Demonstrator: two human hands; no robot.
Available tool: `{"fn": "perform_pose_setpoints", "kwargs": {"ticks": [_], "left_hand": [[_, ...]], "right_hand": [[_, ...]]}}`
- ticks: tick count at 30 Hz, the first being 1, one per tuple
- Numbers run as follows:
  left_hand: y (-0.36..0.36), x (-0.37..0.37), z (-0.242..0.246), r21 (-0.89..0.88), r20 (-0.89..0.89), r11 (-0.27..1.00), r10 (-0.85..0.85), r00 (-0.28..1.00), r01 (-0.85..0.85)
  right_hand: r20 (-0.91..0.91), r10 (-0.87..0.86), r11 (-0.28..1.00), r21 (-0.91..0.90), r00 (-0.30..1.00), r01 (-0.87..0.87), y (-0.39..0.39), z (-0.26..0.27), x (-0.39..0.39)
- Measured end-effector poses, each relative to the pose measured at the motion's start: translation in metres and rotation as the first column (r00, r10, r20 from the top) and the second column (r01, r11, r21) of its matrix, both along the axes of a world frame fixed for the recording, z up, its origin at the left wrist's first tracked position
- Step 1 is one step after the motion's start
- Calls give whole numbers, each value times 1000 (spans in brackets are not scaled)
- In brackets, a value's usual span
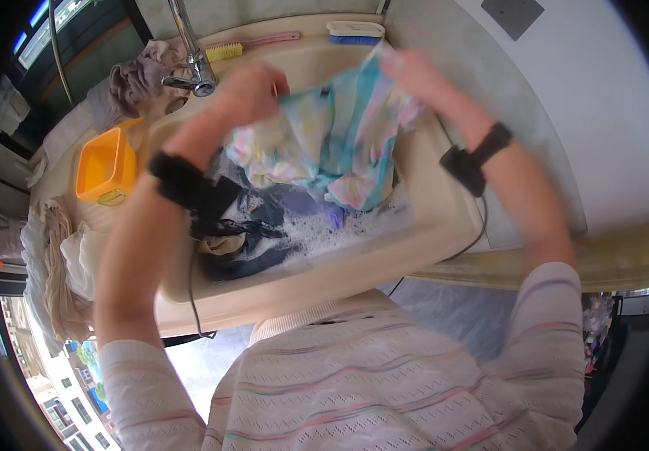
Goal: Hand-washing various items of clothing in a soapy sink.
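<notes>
A teal, pink and yellow patterned garment (352,135) hangs between my two raised hands over the laundry sink (443,214). My left hand (254,93) grips its left upper edge, and my right hand (414,73), blurred, grips the upper right corner. The garment's lower folds reach down to the suds. Below it, dark clothes (245,265) and a purple cloth (302,200) lie in foamy water (330,242). Whether the garment's lowest edge touches the water, I cannot tell.
A chrome faucet (195,67) rises at the back left. Behind the basin lie a yellow-bristled brush (224,52) and a blue-bristled brush (355,32). An orange plastic container (107,163) stands left, between crumpled mauve cloth (138,79) and pale clothes (54,265). A wall (505,141) borders the right side.
</notes>
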State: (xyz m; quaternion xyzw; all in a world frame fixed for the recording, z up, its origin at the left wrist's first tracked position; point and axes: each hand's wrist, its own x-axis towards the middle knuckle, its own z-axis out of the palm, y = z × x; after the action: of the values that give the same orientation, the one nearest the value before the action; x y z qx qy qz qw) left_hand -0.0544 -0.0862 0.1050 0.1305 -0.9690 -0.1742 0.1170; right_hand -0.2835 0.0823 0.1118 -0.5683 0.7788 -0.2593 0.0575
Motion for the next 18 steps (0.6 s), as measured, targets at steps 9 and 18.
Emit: {"fn": "perform_pose_setpoints", "kwargs": {"ticks": [9,18], "left_hand": [[41,4,-147,-207,541,978,130,831,-19],[47,-15,-245,81,639,984,71,766,-159]], "right_hand": [[-87,354,740,635,931,-222,-6,-215,50],[6,231,592,793,973,-145,-13,-277,47]]}}
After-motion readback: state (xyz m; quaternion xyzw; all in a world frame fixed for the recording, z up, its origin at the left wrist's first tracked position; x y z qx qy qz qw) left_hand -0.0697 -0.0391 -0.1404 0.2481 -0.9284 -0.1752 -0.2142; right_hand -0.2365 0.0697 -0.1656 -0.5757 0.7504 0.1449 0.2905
